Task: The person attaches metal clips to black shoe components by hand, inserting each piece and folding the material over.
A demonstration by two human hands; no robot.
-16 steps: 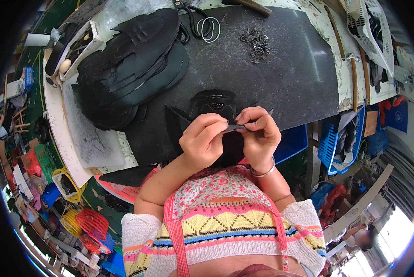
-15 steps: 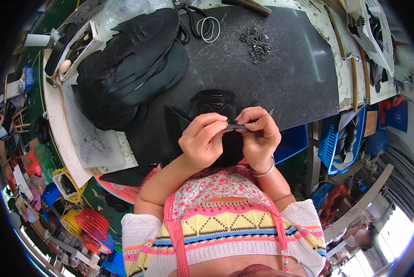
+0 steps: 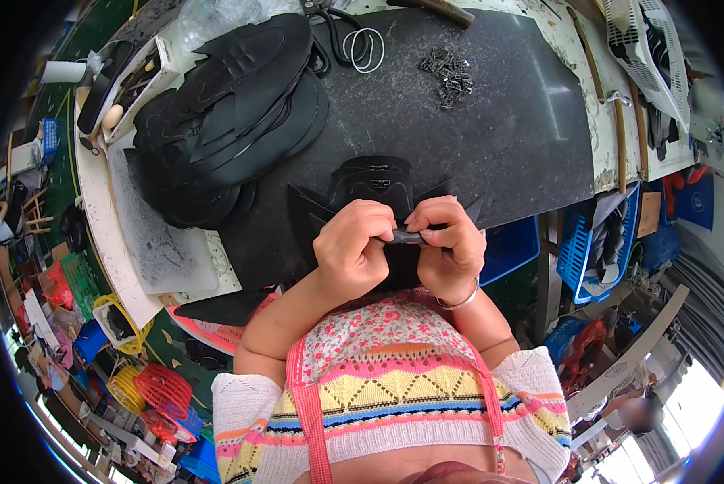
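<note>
My left hand (image 3: 352,247) and my right hand (image 3: 449,246) are close together at the near edge of the work mat. Both pinch a narrow folded edge of a black shoe upper (image 3: 407,237) between thumbs and fingers. Beyond the fingers, a curved black part (image 3: 371,179) with small metal fittings rests on the mat; whether it joins the pinched edge, I cannot tell. Pointed black flaps spread out on either side of my hands. My fingers hide most of the folded edge.
A stack of black shoe pieces (image 3: 225,121) lies at the left of the black mat (image 3: 515,113). Small metal fittings (image 3: 448,77) form a heap toward the back, near scissors (image 3: 333,32), a white loop (image 3: 364,51) and a hammer (image 3: 438,10). Blue baskets (image 3: 596,250) stand at the right.
Both hands have come slightly nearer to me with the pinched edge. The fingers have curled tighter over it, and the right hand has shifted a little left.
</note>
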